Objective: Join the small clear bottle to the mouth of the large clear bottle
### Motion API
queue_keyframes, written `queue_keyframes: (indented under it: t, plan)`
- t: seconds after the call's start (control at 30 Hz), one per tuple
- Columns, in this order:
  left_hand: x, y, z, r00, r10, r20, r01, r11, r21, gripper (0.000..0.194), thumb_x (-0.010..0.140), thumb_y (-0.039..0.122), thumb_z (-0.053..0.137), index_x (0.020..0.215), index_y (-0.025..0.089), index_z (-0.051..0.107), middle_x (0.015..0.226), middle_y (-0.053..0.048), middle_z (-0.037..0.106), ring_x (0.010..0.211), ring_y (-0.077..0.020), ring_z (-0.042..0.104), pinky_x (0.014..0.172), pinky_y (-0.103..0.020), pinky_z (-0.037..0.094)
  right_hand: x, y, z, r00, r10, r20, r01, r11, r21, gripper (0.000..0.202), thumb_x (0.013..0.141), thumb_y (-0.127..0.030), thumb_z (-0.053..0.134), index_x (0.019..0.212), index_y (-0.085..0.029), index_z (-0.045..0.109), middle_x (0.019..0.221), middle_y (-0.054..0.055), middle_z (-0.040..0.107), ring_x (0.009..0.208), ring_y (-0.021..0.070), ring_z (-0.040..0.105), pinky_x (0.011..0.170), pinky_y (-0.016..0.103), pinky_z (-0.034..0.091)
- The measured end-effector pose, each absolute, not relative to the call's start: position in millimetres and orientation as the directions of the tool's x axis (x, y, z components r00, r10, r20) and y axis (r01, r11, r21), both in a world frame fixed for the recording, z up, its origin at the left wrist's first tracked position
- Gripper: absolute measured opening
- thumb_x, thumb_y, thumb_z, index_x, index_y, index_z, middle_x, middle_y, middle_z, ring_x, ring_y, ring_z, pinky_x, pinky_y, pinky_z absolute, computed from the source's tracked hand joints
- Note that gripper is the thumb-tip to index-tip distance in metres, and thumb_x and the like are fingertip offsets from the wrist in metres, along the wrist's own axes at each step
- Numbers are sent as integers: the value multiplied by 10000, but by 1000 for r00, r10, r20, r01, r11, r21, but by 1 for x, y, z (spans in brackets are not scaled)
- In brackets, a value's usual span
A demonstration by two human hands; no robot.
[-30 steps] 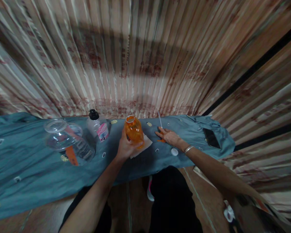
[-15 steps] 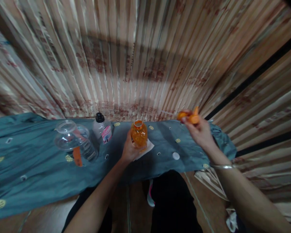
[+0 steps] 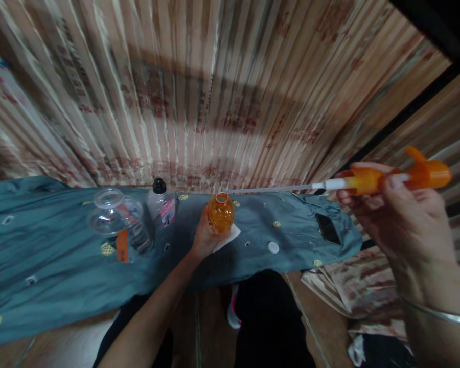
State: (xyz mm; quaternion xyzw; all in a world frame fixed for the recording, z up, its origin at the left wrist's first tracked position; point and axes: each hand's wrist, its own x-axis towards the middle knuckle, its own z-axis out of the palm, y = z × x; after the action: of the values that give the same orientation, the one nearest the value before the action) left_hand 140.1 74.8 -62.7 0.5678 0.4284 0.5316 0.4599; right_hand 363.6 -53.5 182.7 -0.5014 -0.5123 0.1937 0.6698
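My left hand (image 3: 206,232) is wrapped around an orange see-through bottle (image 3: 220,216), which stands uncapped on a small white paper (image 3: 232,236). Up at the right, close to the camera, my right hand (image 3: 410,220) grips an orange pump head (image 3: 370,181) by its collar. Its spout and cap point to the right. A long, thin clear dip tube (image 3: 272,189) stretches left from the pump, its far end near the bottle's mouth; whether it touches the rim I cannot tell.
On the teal cloth (image 3: 61,260) at left stand a clear plastic jar (image 3: 108,217) with an orange label and a clear bottle (image 3: 161,204) with a black cap. To the right lie a white round disc (image 3: 273,247) and a phone (image 3: 328,229). A pleated curtain (image 3: 214,102) hangs behind.
My right hand has moved right and nearer the camera with the pump head, so the long tube now shows. The phone has come into view. My left hand still holds the orange bottle.
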Motion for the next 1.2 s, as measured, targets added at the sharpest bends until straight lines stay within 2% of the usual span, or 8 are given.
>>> queue_keyframes:
  t: [0.17, 0.33, 0.43, 0.5, 0.6, 0.67, 0.8, 1.2]
  plan:
    - [140, 76, -65, 74, 976, 206, 3, -207, 978, 867, 517, 135, 938, 1274, 306, 553, 1205, -22, 738, 1147, -340, 710, 1036, -507, 550, 358, -54, 199, 377, 745, 550, 289, 470, -834, 460, 619, -565, 971, 891, -217, 845, 847, 52, 738, 561, 108, 628, 562, 275, 613]
    - [140, 76, -65, 94, 969, 228, -10, -229, 973, 826, 530, 135, 929, 1261, 296, 577, 1193, -29, 734, 1149, -336, 713, 1021, -486, 575, 354, -55, 208, 259, 745, 614, 354, 519, -778, 383, 736, -538, 914, 953, -229, 850, 778, 73, 739, 596, 171, 662, 558, 352, 587]
    - [142, 76, -66, 108, 962, 252, -11, -253, 967, 823, 533, 152, 942, 1266, 281, 591, 1221, -47, 714, 1182, -339, 694, 1047, -509, 563, 349, -48, 210, 169, 789, 591, 449, 472, -758, 360, 790, -566, 866, 966, -252, 840, 860, 67, 760, 668, 183, 702, 597, 346, 587]
    - [143, 75, -68, 117, 954, 275, -10, -276, 961, 851, 546, 180, 965, 1305, 261, 589, 1268, -72, 694, 1219, -342, 669, 1066, -526, 550, 341, -36, 208, 75, 772, 631, 549, 496, -673, 335, 835, -579, 820, 939, -261, 823, 967, 45, 776, 718, 152, 698, 645, 308, 581]
    - [144, 76, -69, 120, 942, 312, -6, -314, 949, 590, 831, 347, 837, 1353, 210, 599, 1353, -119, 652, 1196, -312, 662, 1000, -533, 576, 323, -10, 193, -138, 812, 567, 574, 532, -623, 398, 866, -636, 752, 932, -245, 779, 856, 2, 758, 708, 145, 677, 652, 283, 566]
    - [144, 76, -69, 125, 934, 336, -6, -338, 941, 507, 898, 371, 769, 1347, 202, 604, 1344, -121, 649, 1175, -305, 664, 972, -547, 583, 311, 9, 175, -213, 841, 497, 612, 511, -603, 452, 922, -660, 668, 891, -216, 754, 837, 8, 750, 741, 163, 683, 665, 286, 550]
    - [144, 75, -66, 136, 922, 362, -8, -364, 931, 747, 602, 222, 925, 1267, 260, 587, 1232, -81, 681, 1190, -350, 666, 1028, -611, 552, 296, 37, 139, -261, 880, 396, 731, 448, -514, 416, 996, -586, 607, 968, -193, 740, 863, 25, 756, 805, 193, 702, 732, 297, 514]
    - [144, 73, -56, 134, 932, 336, 17, -341, 940, 643, 565, 204, 891, 1124, 263, 579, 1148, -68, 701, 1135, -350, 692, 1023, -568, 551, 292, 53, 106, -355, 864, 356, 830, 467, -306, 359, 1047, -494, 557, 930, -185, 695, 931, 82, 720, 879, 219, 663, 792, 306, 466]
